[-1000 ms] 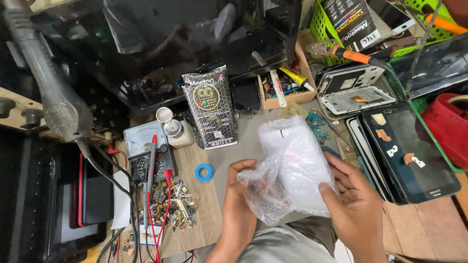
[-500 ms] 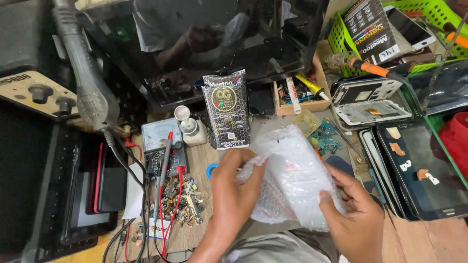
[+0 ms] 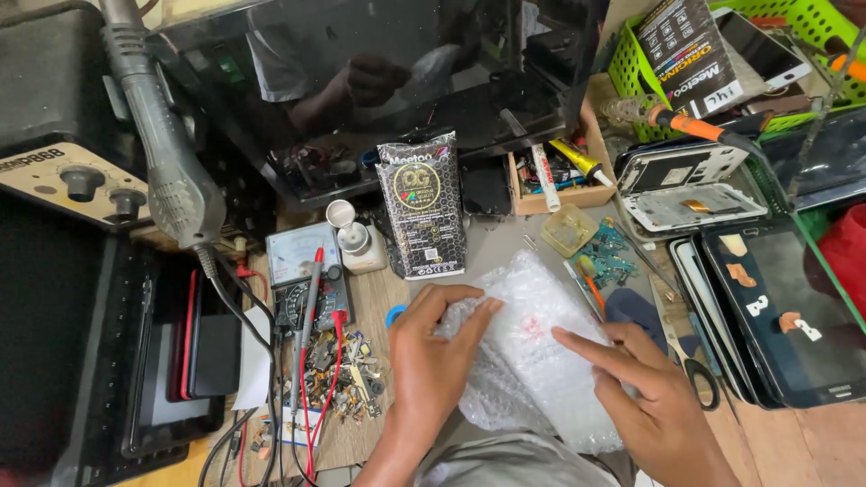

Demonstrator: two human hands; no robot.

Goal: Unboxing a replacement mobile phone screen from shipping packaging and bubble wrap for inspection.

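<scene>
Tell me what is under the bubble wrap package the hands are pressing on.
The bubble wrap package lies on the grey bench mat, pressed by the left hand and right hand. A blue tape ring pokes out beside it. Anything directly beneath is covered.

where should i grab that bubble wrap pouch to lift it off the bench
Probably by its long side edges, pinched from left and right. The bubble wrap pouch lies flat and slanted on the bench, soft and wide, with the left hand pressing its left edge and the right hand resting on its right side.
</scene>
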